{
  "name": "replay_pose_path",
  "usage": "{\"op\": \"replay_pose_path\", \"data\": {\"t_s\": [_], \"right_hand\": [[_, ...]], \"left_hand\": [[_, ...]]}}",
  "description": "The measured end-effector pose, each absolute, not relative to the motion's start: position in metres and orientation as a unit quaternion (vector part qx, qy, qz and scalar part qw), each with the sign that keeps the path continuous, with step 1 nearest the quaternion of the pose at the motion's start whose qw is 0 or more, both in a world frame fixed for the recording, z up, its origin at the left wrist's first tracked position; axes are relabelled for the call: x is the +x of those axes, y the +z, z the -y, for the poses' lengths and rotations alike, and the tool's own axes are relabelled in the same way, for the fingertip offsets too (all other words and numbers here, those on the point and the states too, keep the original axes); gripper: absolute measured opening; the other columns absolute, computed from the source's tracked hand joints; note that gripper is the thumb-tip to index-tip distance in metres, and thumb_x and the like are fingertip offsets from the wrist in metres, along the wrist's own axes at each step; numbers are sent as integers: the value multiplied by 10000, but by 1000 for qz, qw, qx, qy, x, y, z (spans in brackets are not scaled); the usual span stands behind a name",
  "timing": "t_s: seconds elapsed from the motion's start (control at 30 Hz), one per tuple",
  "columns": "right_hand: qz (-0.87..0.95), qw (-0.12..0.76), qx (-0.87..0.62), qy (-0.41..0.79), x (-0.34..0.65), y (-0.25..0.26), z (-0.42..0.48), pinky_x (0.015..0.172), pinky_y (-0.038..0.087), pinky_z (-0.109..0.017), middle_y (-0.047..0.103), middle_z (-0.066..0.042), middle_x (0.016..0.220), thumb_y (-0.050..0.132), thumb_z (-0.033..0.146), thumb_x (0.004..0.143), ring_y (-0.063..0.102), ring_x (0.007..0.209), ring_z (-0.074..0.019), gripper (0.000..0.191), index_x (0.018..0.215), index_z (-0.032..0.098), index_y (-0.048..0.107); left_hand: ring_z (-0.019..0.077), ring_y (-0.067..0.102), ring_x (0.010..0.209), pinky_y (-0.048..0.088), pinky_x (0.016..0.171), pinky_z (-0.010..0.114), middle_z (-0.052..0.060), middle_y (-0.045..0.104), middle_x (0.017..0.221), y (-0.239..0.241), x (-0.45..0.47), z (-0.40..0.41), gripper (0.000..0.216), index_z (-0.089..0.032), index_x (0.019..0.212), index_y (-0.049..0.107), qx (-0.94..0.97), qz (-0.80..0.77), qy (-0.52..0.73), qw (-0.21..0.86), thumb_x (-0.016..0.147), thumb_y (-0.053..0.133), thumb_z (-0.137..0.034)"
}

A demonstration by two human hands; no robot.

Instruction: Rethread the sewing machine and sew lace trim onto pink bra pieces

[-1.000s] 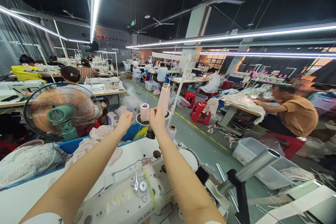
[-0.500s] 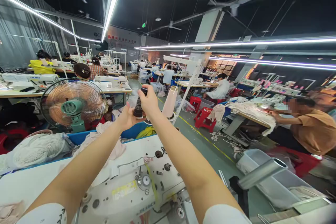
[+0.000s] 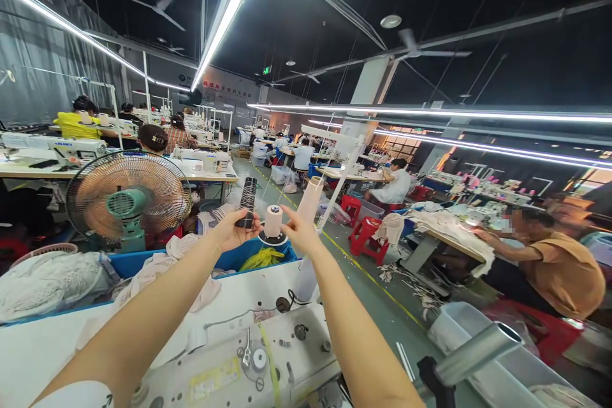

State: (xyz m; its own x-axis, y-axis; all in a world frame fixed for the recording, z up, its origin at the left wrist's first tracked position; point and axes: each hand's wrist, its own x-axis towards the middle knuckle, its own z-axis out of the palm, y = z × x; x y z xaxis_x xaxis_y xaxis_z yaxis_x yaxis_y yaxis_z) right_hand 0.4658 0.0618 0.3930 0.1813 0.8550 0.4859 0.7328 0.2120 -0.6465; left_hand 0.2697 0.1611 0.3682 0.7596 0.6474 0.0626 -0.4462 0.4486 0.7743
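Across white tabletop, at frame centre, clasping black thread cone in left hand; holding right hand by pale spool, cannot tell if pinching

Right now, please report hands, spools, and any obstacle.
Left hand holds dark cone. Right hand beside small pale spool, contact unclear. Taller pale cone behind right hand.

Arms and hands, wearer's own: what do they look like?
Left hand and right hand: ungloved. Left forearm and right forearm: bare, no watch or bracelet visible. White sleeve on the left, small dark marking near its edge.
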Motion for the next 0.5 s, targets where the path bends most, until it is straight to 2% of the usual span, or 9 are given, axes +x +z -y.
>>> {"op": "replay_pose_path", "data": {"t_s": [0.07,0.13,0.2,0.27,0.33,0.4,0.5], "right_hand": [[685,405,-596,106,456,378,-79,575,425,-216,575,72,635,595,90,705,470,510,-96,601,1289,218,534],[712,381,-577,120,443,372,-92,602,424,-205,627,57,720,572,39,696,504,554,-86,589,1251,238,568],[721,371,-573,120,435,371,-101,611,420,-204,637,36,707,558,35,715,533,596,-94,363,1014,202,677],[717,368,-580,119,433,372,-105,597,423,-214,611,22,615,554,94,782,542,582,-103,138,748,169,664],[706,370,-592,120,440,371,-106,575,435,-227,578,23,545,541,194,862,538,534,-104,223,652,161,608],[690,376,-606,123,452,369,-103,555,454,-237,579,23,546,518,281,914,540,501,-103,291,662,155,590],[680,383,-612,128,461,367,-98,560,490,-252,602,16,623,506,369,946,566,528,-107,327,735,138,599]], "left_hand": [[175,668,712,555,717,268,93,660,708,367,272,-159,251,-83,812,641,418,-127,305,846,898,526,-289],[182,670,705,550,711,277,102,666,709,368,275,-157,254,-79,821,636,428,-134,289,846,904,514,-285],[198,676,710,545,710,291,118,671,708,369,276,-154,266,-70,825,635,436,-143,283,842,908,500,-284],[220,683,745,543,728,311,134,679,732,370,271,-151,266,-66,827,637,442,-154,289,835,900,508,-287],[242,685,805,540,761,334,147,692,790,368,253,-145,233,-70,831,642,442,-167,308,826,864,567,-288],[248,679,826,538,784,346,141,701,829,363,212,-133,214,-81,823,653,436,-184,344,811,778,678,-288],[196,649,712,539,735,313,74,695,737,345,102,-98,317,-109,791,672,409,-228,432,771,586,835,-288]]}}
